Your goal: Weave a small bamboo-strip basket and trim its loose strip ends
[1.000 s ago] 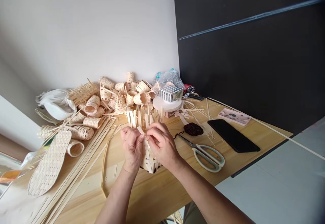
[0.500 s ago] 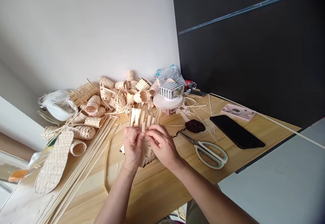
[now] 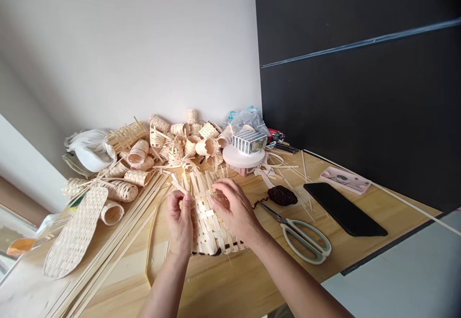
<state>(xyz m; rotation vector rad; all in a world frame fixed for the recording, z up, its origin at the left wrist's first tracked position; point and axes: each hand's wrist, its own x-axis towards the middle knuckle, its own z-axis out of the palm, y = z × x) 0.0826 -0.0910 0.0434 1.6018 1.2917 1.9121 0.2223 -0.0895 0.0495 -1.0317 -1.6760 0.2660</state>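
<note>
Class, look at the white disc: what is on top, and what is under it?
On the disc is a striped box. Beneath, a pinkish block shows in part; its remainder, and the disc's surface under the box, are covered.

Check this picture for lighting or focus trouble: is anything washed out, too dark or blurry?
In the head view, the table's lower left is washed pale; in the head view, the black panel at right shows little texture; in the head view, the woven piece and scissors look fairly clear, without heavy blur.
</note>
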